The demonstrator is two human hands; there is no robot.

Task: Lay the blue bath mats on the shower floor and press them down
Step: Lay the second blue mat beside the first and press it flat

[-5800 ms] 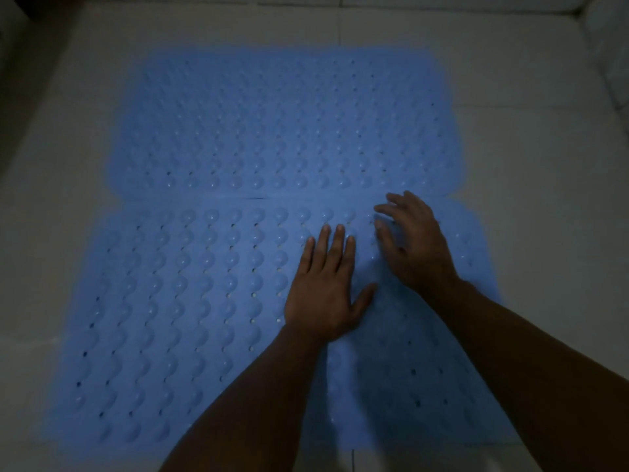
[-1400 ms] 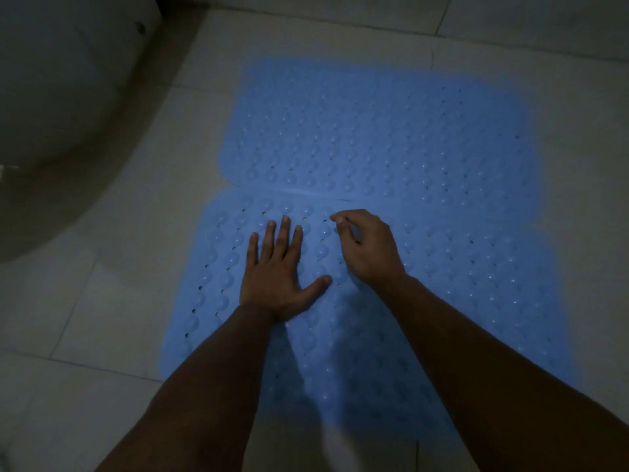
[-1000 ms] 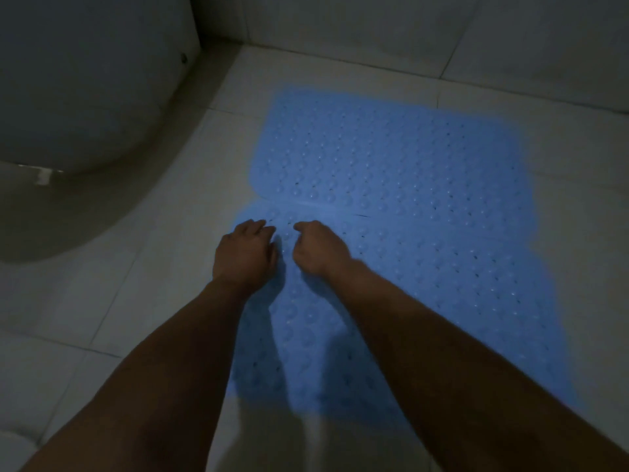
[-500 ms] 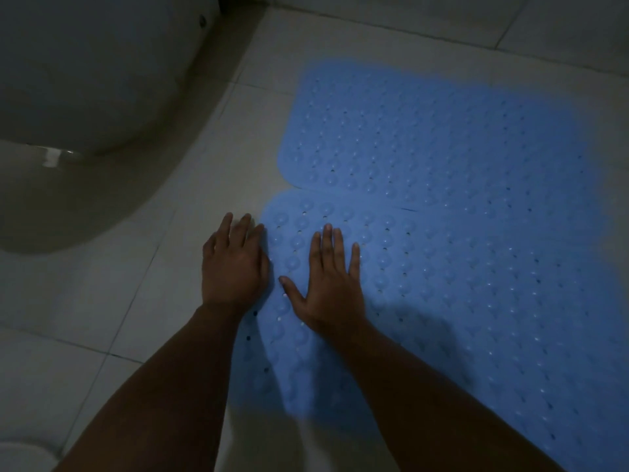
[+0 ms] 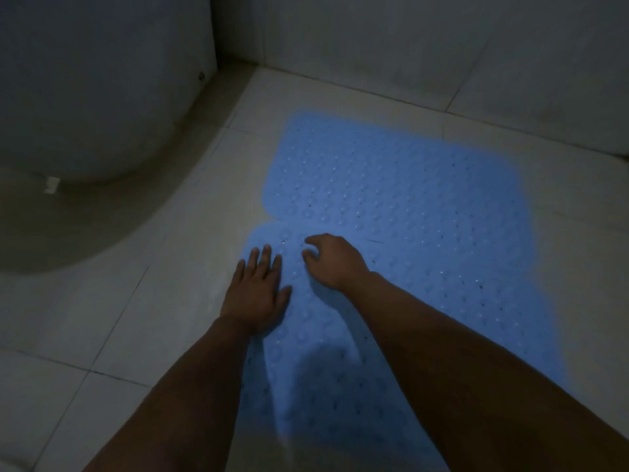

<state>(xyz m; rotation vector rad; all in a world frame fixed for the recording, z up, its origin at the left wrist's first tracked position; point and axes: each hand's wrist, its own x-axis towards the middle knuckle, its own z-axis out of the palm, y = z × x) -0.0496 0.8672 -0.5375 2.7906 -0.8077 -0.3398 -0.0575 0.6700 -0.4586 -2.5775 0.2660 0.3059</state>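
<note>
Both mats flat on floor (image 5: pixel 190 301), near mat (image 5: pixel 425 328) abutting far mat (image 5: pixel 391 185) at 12; left hand (image 5: pixel 257 294) flat on near mat's 9 o'clock edge, right hand (image 5: pixel 335 264) fingers curled, pressing; soft, floppy rubber, press edges rather than grip.

Two blue bath mats, the far mat (image 5: pixel 391 172) and the near mat (image 5: pixel 442 301), look like soft rubbery plastic, matt, their surfaces covered in rows of small raised bumps and pierced by tiny holes. The floor (image 5: pixel 143 301) beneath them is pale glazed tile with a faint sheen, divided by thin dark grout lines. A smooth white fixture (image 5: pixel 95 83), ceramic by its look, curves at the left. The wall (image 5: pixel 442 46) is tiled, dull in the dim light.
</note>
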